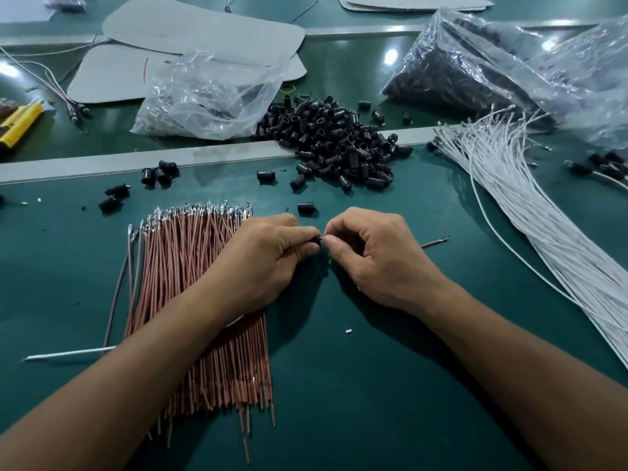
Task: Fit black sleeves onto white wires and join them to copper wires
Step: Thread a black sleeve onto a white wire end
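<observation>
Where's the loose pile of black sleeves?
Head view, upper centre: the sleeve pile straddles the metal strip, between the clear bag and the white wires.

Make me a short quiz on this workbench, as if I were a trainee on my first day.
1. True or false: the copper wires lie partly under the left forearm.
2. The white wires lie: A) on the person's right, B) on the person's left, C) inside a clear bag.
3. What small thing do the left hand and right hand pinch between them?
Key: 1 true; 2 A; 3 a black sleeve.
</observation>
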Tool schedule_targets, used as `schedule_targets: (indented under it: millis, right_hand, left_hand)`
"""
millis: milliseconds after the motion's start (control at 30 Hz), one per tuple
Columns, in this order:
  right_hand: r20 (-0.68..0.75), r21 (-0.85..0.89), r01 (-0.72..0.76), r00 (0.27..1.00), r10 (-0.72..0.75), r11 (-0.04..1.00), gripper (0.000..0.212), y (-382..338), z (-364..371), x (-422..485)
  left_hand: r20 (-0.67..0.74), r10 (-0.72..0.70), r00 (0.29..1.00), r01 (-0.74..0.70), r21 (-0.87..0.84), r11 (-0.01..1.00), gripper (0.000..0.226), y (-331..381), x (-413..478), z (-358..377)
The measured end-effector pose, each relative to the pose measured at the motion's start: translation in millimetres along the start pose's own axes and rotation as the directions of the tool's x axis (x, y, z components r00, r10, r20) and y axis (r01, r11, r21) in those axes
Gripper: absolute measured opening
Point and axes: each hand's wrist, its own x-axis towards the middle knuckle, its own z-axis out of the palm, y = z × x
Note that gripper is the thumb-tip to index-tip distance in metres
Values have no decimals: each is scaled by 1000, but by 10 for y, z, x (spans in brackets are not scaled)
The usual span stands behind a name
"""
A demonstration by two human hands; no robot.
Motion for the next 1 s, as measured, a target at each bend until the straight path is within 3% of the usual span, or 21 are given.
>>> schedule_targets:
  millis: [267,400,633,700,800,1000]
  right_hand:
    - [29,-4,55,998,-55,998,3,42,16,4]
    - [18,37,20,1000,-21,999,3,40,26,-13]
    - [19,101,-63,998,61,993,3,65,-49,-7]
    - [5,101,-67,998,67,993,5,54,-25,-11]
    - [-6,116,-75,997,76,990,7,39,1,-14]
    - [-28,116,-66,997,69,991,7,27,51,-6]
  left_hand:
    - [19,35,999,-35,28,999,23,-14,31,45]
    - [32,47,998,-48,4,999,15,-29,24,34]
    - [-27,-180,983,175,-141,975,28,-22,-6,-19]
    - [-27,-235,972,224,-214,951,18,-10,-24,-29]
    - [-12,-257,966,244,-270,931,7,26,-23,-27]
    - [-59,-216,975,193,-266,944,7,25,-3,6]
